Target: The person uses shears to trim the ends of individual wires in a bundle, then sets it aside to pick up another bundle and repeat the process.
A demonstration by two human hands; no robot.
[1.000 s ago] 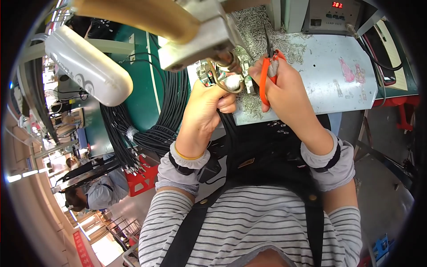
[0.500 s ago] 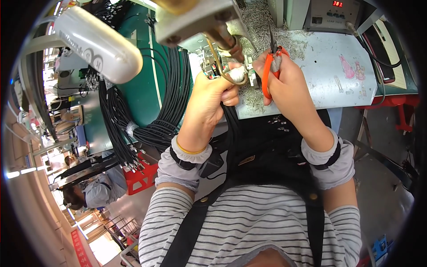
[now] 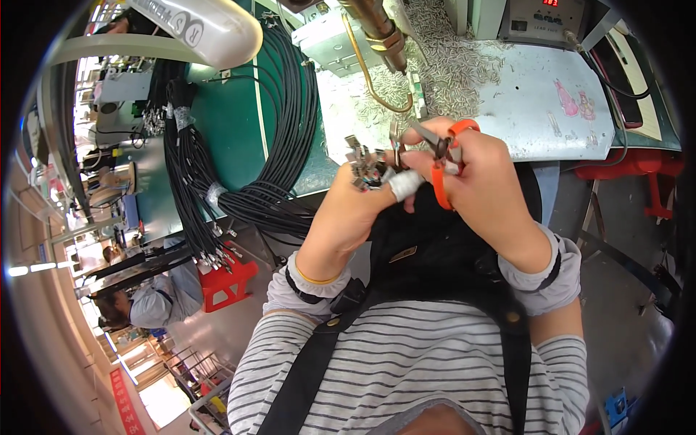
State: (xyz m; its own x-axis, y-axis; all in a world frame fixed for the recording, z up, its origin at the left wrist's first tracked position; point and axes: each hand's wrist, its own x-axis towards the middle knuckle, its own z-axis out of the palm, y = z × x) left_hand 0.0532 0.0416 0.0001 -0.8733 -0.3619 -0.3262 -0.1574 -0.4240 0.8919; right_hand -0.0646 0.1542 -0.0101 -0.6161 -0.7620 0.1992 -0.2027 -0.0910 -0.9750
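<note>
My left hand [image 3: 348, 210] is closed around a cluster of metal cable connectors [image 3: 366, 165], whose ends fan out above the fingers. A white wrap [image 3: 407, 185] covers its thumb tip. My right hand [image 3: 482, 181] grips orange-handled scissors [image 3: 439, 190], their grey blades pointing up and left. Its fingertips meet the left hand's at one upright connector [image 3: 396, 138]. Both hands are in front of the table's near edge, above my black apron. Beyond them stands a machine's metal nozzle [image 3: 388, 47] with a curved brass tube [image 3: 368, 90] beside it.
Small metal clippings [image 3: 453, 80] litter the worktop [image 3: 536, 109]. Black cable bundles [image 3: 290, 145] lie on the green table at left, some hanging over its edge. A white cylinder [image 3: 210, 32] overhangs upper left. A control box [image 3: 540, 20] stands at the back right. Another person [image 3: 156, 301] sits far left.
Both hands have drawn back from under the nozzle toward my body. The scissors have tipped leftward, and the connectors in my left hand now show clearly.
</note>
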